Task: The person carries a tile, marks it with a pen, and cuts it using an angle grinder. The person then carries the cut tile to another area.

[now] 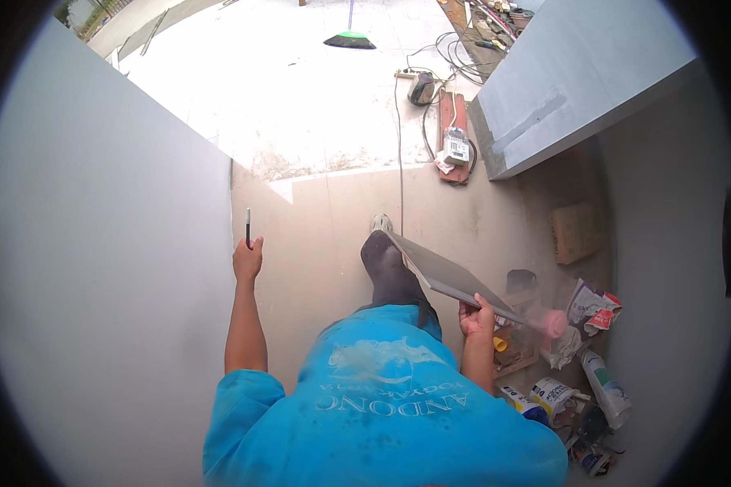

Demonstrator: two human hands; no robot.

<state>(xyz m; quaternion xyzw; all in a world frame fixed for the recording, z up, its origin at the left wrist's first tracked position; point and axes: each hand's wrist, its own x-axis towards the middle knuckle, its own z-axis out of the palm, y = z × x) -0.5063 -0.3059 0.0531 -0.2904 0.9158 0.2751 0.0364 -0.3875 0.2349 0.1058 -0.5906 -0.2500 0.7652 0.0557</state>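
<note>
My left hand (248, 260) is closed round a slim black marker-like stick (248, 229) with a pale tip, which points up and away from me. It is held out to the left, close to the grey wall. On the other side, my right hand (477, 316) grips the edge of a flat grey tile (455, 278). The tile is held at a slant beside my leg, its far corner near my shoe (381, 222). My right thumb rests over the edge; the fingers beneath are partly hidden.
Torn bags and tubs (556, 398) lie at the right wall, with a brown sack (575, 233) farther off. A cable (400, 138) runs along the floor toward me. Ahead are a reddish plank (453, 114) with a white box (456, 148) and a broom (350, 40). A grey wall (122, 243) stands left.
</note>
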